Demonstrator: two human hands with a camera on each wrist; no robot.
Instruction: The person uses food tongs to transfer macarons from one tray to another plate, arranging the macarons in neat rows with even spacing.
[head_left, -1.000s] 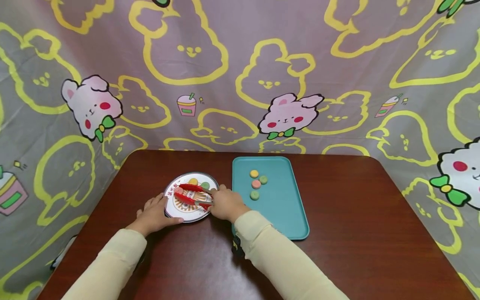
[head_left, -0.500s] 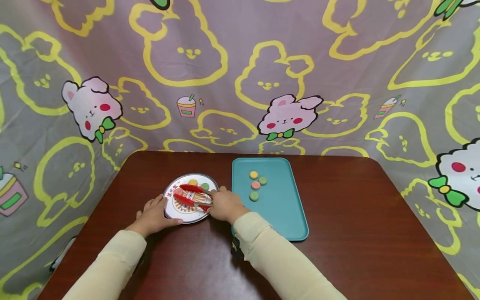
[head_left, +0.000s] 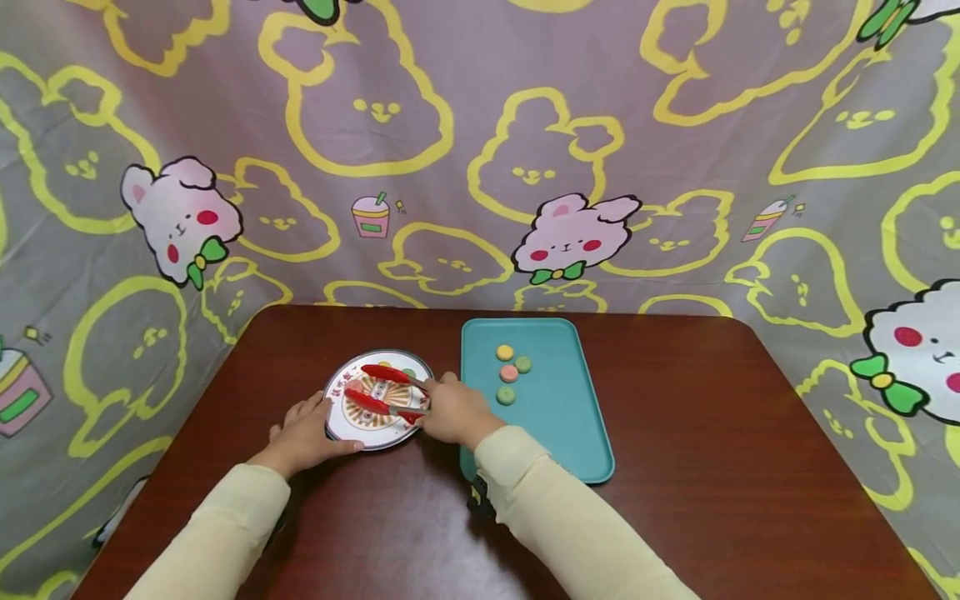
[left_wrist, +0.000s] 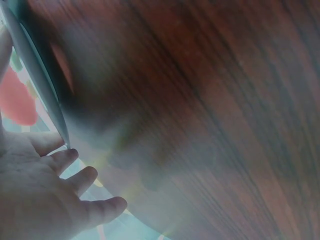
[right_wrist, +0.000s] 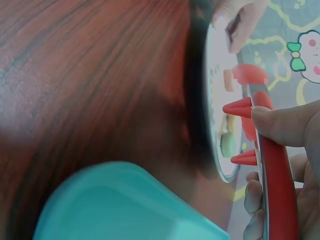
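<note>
My left hand [head_left: 302,433] rests at the near left rim of a round white plate [head_left: 386,437], thumb along the front edge, fingers spread. In the left wrist view those fingers look fairly straight beside the rim. Over the plate, my right hand [head_left: 457,410] grips red-tipped metal tongs [head_left: 378,404], the thumb pressed on a red handle [right_wrist: 280,185] in the right wrist view. The tongs' two arms stand apart, with a pink macaron [head_left: 356,386] by their tips. A yellow macaron [head_left: 385,364] and a green macaron [head_left: 408,372] lie at the plate's far side, partly hidden.
Right of the plate is a teal tray [head_left: 555,417]. On it sit a yellow macaron [head_left: 505,352], a pink one and two green ones. The brown table [head_left: 690,417] ends at a patterned cloth wall [head_left: 450,150].
The tongs' tips have spread wider apart around the pink macaron, which lies on the plate. Both hands keep nearly the same place; the head view has tilted slightly.
</note>
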